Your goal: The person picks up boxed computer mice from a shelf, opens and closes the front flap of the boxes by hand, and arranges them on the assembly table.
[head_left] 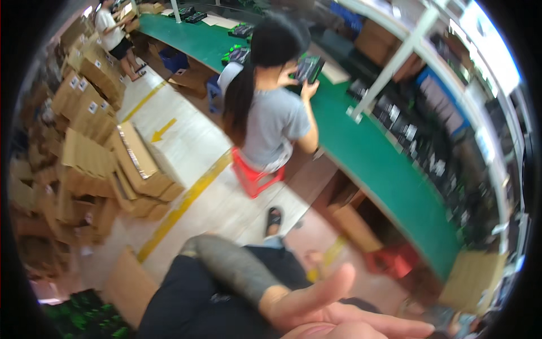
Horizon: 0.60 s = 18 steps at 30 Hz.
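Observation:
Low in the picture, my left hand [316, 305] reaches across from a forearm in a dark grey sleeve [231, 263]. Its thumb sticks up and a finger stretches out to the right; I see nothing held in it. At the bottom edge, part of what looks like my right hand [339, 332] overlaps the left one, with a fingernail showing. The rest of that hand is cut off by the frame, so its grip is hidden. Black clothing [180, 299] lies under my forearm.
A co-worker [271, 107] sits on a red stool [254, 178], holding a black-and-green package [309, 69] at a long green table [389, 181]. Stacked cardboard boxes [90, 158] line the left. Another person [113, 34] stands far back. Black-and-green items [84, 316] lie lower left.

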Each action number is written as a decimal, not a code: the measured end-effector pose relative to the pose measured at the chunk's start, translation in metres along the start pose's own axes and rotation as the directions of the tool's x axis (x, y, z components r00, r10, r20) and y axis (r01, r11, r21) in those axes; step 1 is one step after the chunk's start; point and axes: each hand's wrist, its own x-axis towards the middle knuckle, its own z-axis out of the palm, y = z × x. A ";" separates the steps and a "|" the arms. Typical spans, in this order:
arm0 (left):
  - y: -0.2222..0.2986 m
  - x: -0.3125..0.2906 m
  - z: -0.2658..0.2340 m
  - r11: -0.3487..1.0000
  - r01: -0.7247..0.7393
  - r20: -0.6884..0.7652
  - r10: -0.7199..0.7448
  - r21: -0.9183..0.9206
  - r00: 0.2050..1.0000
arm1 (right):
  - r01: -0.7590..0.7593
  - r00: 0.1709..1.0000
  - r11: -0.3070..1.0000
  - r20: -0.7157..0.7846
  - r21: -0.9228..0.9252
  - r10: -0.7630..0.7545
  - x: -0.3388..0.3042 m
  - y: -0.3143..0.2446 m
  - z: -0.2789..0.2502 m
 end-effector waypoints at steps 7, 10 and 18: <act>0.105 -0.035 -0.002 0.956 -0.285 -0.074 0.280 -0.075 0.957 | -0.494 0.870 0.822 0.157 0.284 0.468 0.167 -0.265 -0.092; 0.126 -0.068 -0.018 0.783 -0.620 0.299 0.581 0.046 0.757 | -0.463 0.870 0.878 0.250 0.122 0.424 0.210 -0.317 -0.105; 0.212 -0.310 -0.019 0.385 -0.566 0.202 0.669 0.729 0.715 | -0.256 0.883 0.953 0.363 -0.160 0.298 0.328 -0.469 -0.068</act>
